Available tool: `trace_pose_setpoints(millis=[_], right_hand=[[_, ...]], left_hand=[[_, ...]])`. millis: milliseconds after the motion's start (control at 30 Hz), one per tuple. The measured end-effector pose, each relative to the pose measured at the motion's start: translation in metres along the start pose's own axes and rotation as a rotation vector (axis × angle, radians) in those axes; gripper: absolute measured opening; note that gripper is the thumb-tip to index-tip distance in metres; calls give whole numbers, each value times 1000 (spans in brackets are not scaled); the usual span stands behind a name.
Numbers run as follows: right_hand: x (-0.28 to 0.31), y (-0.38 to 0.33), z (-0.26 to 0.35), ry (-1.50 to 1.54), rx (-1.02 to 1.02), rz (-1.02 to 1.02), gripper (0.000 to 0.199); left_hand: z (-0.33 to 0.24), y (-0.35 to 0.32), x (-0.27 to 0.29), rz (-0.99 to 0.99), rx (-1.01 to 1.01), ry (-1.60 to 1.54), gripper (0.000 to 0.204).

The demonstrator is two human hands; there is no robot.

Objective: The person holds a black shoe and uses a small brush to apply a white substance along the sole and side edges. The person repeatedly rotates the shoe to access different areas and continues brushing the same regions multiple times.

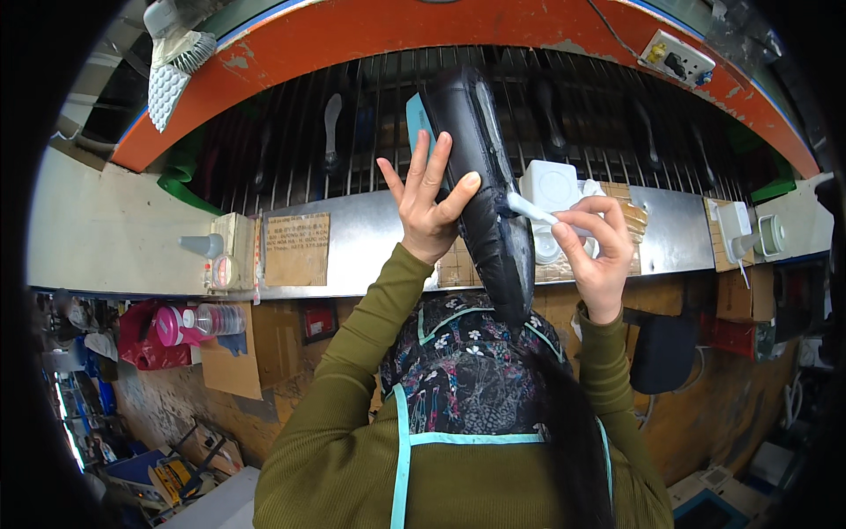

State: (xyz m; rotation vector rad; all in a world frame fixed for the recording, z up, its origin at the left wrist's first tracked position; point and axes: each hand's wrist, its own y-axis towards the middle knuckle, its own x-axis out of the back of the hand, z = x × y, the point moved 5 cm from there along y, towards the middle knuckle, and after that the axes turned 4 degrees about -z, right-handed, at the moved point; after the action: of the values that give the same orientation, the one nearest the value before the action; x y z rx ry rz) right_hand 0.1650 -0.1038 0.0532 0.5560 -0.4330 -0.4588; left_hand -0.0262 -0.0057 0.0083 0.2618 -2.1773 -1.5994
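My left hand [429, 201] grips a black shoe [486, 185] around its middle, holding it upright with the sole facing right. My right hand [593, 242] pinches a small white brush [531, 210] whose tip touches the edge of the shoe's sole. Both arms wear olive green sleeves. A floral apron with light blue trim covers my chest below.
A wire rack conveyor [564, 106] with an orange rim [370, 35] runs behind the shoe, carrying dark shoes. A white round pot [552, 189] sits on the metal ledge [352, 238]. A cardboard label [298, 249], a pink bottle [176, 324] and a power socket [676, 58] lie around.
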Motion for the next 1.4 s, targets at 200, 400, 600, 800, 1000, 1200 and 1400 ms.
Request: trace_pose_setpoints(millis=[200,400,600,800,1000,1200,1400], right_hand=[[0,-8,-6,30,-16,35,12],[2,-15,-11,32,-53,46,12],[7,-18,-10,9,-51,56,12],[14,-22,-11,9,-53,59,12],[20,-27,-11,7,-76,61,13],[23,-29,-7,-13,-82,54,13],[26,-30,-1,-38,-55,53,13]], left_hand=[[8,1,-3,47,33,7,57],[11,6,-5,86,85,2,64],[11,7,-9,124,119,4,74],[14,7,-13,188,154,11,79],[15,6,-19,240,206,-2,81],[20,0,-24,285,265,-43,84],[21,-5,-25,341,353,-57,89]])
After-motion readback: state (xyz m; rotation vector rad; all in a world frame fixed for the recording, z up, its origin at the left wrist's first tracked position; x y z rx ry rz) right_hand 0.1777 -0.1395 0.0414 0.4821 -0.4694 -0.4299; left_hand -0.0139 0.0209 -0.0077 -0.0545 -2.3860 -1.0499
